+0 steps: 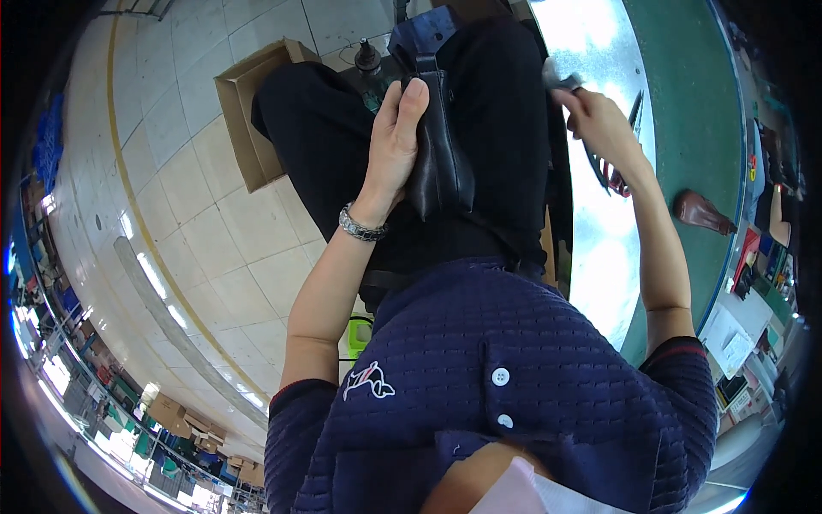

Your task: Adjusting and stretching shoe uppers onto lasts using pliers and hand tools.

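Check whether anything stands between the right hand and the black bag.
Nothing visible clearly blocks the way from the right hand to the black bag, which the left hand holds. The right thigh lies between them in this view, seemingly lower down, though one view cannot settle heights.

Shirt [574,351]: dark navy blue, textured with rows of short dashes, collar [452,444] same navy. Front placket [486,368] with two white buttons [501,375] visible, round. On left side, small emblem [369,382]: animal shape in white outline, some red inside. Sleeves [689,407] short, thin dark red line near edge. Bracelet [362,226] on left wrist [374,206]: silver-grey, broad links. Trousers [509,128] plain black. Pale pinkish-white piece [533,494] near collar; its kind unclear.
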A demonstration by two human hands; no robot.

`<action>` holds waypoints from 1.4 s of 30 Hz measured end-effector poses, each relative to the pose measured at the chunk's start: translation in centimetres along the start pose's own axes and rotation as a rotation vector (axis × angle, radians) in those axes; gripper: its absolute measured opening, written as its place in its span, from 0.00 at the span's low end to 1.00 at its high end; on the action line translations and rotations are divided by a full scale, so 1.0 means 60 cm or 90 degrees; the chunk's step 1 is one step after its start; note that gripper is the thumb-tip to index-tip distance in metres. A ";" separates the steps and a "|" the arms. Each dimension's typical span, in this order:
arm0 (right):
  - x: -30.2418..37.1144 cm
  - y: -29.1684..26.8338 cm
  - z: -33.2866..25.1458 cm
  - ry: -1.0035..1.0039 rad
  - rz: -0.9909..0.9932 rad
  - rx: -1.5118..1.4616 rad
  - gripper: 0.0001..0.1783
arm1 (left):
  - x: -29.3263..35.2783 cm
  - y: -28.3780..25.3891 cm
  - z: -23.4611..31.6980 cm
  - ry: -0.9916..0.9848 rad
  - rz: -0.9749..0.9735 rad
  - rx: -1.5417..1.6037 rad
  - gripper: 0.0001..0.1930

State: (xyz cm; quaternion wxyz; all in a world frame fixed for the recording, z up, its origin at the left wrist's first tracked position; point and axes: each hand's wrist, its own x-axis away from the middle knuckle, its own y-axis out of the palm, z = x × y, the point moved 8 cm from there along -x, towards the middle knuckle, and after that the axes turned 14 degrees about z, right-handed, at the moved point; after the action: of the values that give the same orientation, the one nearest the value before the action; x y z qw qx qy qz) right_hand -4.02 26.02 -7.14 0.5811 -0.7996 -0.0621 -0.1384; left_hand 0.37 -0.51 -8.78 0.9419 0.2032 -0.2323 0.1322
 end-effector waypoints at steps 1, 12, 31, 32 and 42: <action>-0.012 -0.006 0.033 0.008 0.065 0.044 0.22 | -0.001 0.000 0.000 0.000 0.000 0.000 0.17; 0.045 -0.033 -0.027 -0.216 0.304 -0.033 0.22 | 0.001 0.000 -0.005 0.013 0.000 -0.030 0.16; 0.207 0.014 -0.193 -0.291 -0.013 -0.366 0.40 | 0.038 -0.016 -0.026 0.029 -0.013 0.050 0.33; 0.214 0.016 -0.192 -0.312 -0.032 -0.380 0.40 | 0.029 -0.021 -0.040 -0.028 0.020 0.085 0.39; 0.225 0.060 -0.132 -0.117 -0.169 -0.610 0.20 | 0.053 -0.024 -0.105 -0.224 -0.029 -0.096 0.45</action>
State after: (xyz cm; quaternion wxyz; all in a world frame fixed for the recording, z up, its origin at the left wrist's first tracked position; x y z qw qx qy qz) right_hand 8.63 16.54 -4.21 0.1183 -0.9706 -0.1437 -0.1528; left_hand 6.00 1.51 -12.80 0.9022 0.1574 -0.3977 0.0560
